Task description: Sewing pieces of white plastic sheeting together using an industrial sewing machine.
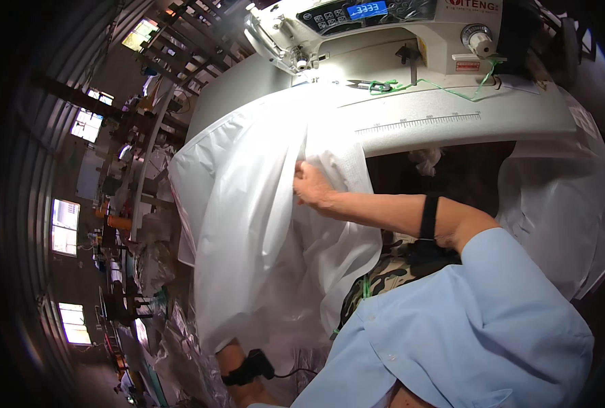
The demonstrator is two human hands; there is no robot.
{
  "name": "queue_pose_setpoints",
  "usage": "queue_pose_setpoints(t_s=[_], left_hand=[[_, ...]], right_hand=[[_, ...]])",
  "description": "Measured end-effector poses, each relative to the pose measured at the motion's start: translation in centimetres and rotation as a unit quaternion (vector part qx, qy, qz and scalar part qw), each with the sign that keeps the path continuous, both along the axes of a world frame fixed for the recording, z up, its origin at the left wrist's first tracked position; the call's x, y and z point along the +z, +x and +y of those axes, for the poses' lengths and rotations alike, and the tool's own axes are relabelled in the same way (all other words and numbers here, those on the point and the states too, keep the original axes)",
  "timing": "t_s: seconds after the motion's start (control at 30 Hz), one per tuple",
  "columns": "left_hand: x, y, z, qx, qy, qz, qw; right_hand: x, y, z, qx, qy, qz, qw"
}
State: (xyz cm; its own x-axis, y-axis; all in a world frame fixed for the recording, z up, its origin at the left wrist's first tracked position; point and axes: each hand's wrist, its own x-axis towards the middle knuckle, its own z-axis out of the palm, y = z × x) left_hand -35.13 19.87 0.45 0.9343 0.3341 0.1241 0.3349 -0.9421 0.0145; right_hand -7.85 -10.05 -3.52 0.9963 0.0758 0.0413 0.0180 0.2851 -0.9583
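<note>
A large sheet of white fabric (248, 197) hangs in folds from the sewing machine bed down toward my lap. Its upper part lies under the machine's needle area (304, 64), where a bright lamp washes out detail. My right hand (311, 185) has its fingers curled closed on a fold of the fabric, just below the bed's front edge. At the lower left, my left wrist (229, 355) goes up under the hanging cloth. The fabric covers that hand, so its fingers are hidden.
The sewing machine (398, 41) stands at the top, with a lit panel and a dial. Green thread (445, 90) trails over its bed (452, 122), which has a ruler scale. More white material (561, 204) hangs at the right. Cluttered racks (136, 197) line the left.
</note>
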Motion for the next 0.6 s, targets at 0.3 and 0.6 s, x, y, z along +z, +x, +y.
queue_pose_setpoints(t_s=[0.3, 0.6], left_hand=[[7.5, 2.7, 1.4, 0.024, 0.007, -0.094, 0.995], [7.5, 5.6, -6.6, -0.072, -0.139, -0.093, 0.983]], right_hand=[[5.3, -6.5, 0.9, 0.544, 0.053, -0.253, 0.798], [1.6, -6.1, -6.9, 0.457, -0.307, -0.223, 0.804]])
